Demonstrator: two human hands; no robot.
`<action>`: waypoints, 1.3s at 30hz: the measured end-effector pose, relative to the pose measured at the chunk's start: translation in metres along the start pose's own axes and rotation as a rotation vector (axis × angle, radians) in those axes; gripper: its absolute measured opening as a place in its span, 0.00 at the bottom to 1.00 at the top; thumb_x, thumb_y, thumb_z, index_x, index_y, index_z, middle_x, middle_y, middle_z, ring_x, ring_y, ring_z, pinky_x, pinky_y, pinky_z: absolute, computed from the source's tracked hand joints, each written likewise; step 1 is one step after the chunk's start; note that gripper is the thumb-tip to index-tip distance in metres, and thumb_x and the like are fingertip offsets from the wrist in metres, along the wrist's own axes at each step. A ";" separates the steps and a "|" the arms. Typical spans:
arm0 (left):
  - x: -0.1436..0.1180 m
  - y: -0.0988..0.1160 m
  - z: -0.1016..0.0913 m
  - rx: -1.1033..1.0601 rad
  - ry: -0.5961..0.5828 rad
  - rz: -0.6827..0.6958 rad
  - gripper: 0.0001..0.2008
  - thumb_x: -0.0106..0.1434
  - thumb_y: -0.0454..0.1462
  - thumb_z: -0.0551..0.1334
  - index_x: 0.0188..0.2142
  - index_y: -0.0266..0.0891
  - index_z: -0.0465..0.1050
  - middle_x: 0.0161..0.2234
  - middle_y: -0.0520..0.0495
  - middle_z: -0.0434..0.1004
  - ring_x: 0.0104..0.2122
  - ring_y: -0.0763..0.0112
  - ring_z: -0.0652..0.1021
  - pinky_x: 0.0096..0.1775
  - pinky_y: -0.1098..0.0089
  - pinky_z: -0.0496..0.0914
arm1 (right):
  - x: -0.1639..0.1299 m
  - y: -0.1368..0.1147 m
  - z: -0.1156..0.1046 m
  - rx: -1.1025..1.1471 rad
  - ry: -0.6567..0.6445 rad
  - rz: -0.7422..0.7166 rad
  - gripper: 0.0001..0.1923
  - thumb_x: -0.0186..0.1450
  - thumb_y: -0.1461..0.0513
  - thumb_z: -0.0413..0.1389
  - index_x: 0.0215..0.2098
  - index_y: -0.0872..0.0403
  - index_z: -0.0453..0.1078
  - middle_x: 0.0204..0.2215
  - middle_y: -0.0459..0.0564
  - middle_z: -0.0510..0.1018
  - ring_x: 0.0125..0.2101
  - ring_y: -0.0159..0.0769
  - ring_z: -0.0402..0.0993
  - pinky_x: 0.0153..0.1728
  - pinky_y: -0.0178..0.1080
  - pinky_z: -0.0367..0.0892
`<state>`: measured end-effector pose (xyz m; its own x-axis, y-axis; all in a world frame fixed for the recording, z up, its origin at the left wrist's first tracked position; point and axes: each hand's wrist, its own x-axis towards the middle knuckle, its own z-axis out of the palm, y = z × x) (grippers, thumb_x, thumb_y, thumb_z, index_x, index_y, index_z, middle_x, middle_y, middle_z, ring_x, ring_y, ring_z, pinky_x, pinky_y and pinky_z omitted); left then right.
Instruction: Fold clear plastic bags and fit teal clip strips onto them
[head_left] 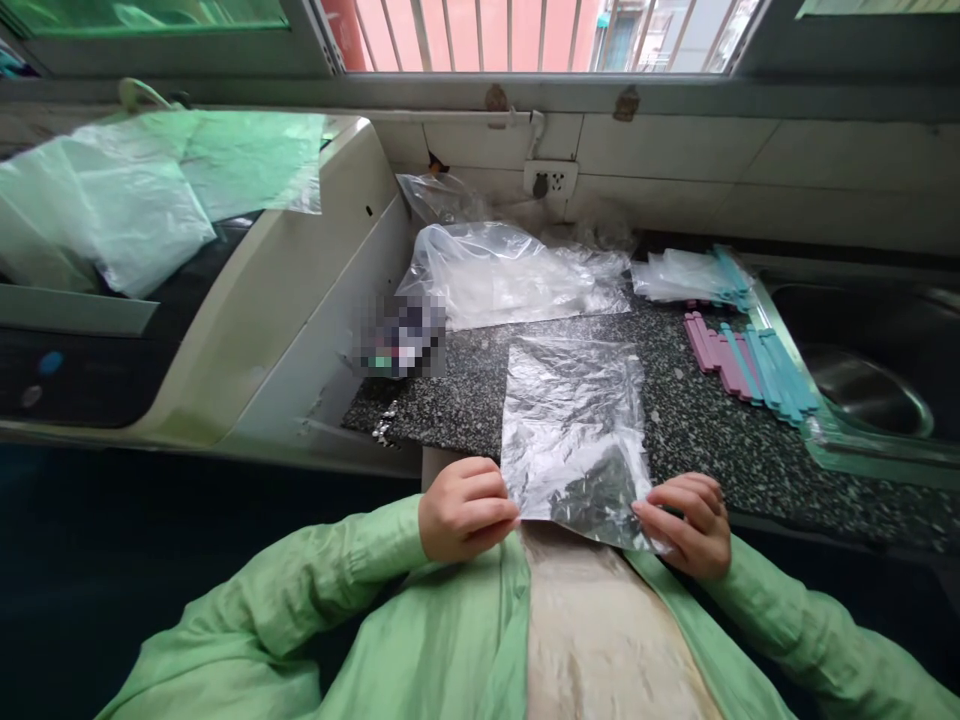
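Looking down from the head camera, we pinch a clear plastic bag (574, 440) at its near edge, which overhangs the bench (697, 440), the rest spread flat on the stone so it lies smooth. Our left hand (465, 508) and right hand (686, 522) are each closed on a corner, fingers curled. Pink and blue sticks (750, 365) lie grouped to the right, within reach.

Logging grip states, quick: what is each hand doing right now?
Left hand: closed, pinching the near left corner of the clear plastic bag.
Right hand: closed, pinching the bag's near right corner.
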<state>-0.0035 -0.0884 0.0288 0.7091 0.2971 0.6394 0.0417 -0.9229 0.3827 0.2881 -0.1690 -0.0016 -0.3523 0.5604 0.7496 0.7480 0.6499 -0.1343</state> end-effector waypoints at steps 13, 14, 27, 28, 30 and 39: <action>0.074 -0.055 -0.024 -0.049 0.226 -0.401 0.07 0.56 0.35 0.58 0.24 0.34 0.70 0.23 0.48 0.68 0.26 0.75 0.68 0.28 0.73 0.65 | 0.074 0.058 0.000 0.300 -0.057 0.432 0.02 0.58 0.64 0.54 0.27 0.53 0.69 0.28 0.50 0.71 0.31 0.34 0.69 0.32 0.39 0.65; 0.081 -0.066 -0.022 -0.083 0.239 -0.455 0.08 0.56 0.37 0.58 0.23 0.34 0.70 0.22 0.49 0.68 0.24 0.76 0.68 0.27 0.73 0.65 | 0.078 0.068 0.005 0.304 -0.052 0.498 0.04 0.58 0.62 0.54 0.26 0.53 0.68 0.27 0.49 0.72 0.30 0.34 0.69 0.32 0.39 0.65; 0.110 -0.179 0.021 -0.090 0.187 -1.029 0.08 0.47 0.38 0.60 0.20 0.34 0.70 0.16 0.53 0.67 0.20 0.77 0.66 0.25 0.75 0.60 | 0.097 0.146 0.060 -0.031 -0.266 0.884 0.08 0.51 0.58 0.53 0.21 0.54 0.70 0.24 0.50 0.75 0.26 0.35 0.67 0.31 0.39 0.63; 0.108 -0.182 0.023 -0.051 0.162 -1.036 0.08 0.47 0.39 0.60 0.21 0.34 0.70 0.17 0.53 0.68 0.20 0.76 0.67 0.25 0.74 0.60 | 0.097 0.147 0.062 -0.073 -0.293 0.875 0.09 0.51 0.58 0.53 0.21 0.54 0.70 0.25 0.50 0.75 0.27 0.36 0.67 0.32 0.40 0.63; 0.104 -0.187 0.027 0.012 0.101 -1.041 0.08 0.49 0.39 0.60 0.22 0.34 0.71 0.19 0.52 0.69 0.21 0.75 0.67 0.26 0.74 0.61 | 0.098 0.146 0.064 -0.139 -0.343 0.859 0.09 0.51 0.58 0.52 0.22 0.54 0.71 0.27 0.51 0.76 0.28 0.37 0.67 0.33 0.40 0.63; 0.099 -0.166 0.011 0.356 -0.016 -0.939 0.11 0.54 0.39 0.58 0.35 0.36 0.73 0.25 0.48 0.71 0.28 0.70 0.70 0.34 0.71 0.65 | 0.101 0.152 0.059 -0.287 -0.390 0.829 0.10 0.51 0.56 0.55 0.28 0.53 0.72 0.30 0.51 0.76 0.33 0.41 0.67 0.36 0.42 0.62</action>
<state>0.0673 0.0913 0.0212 0.2901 0.9417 0.1704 0.7956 -0.3363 0.5039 0.3328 0.0167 0.0153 0.2272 0.9506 0.2116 0.9343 -0.1516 -0.3226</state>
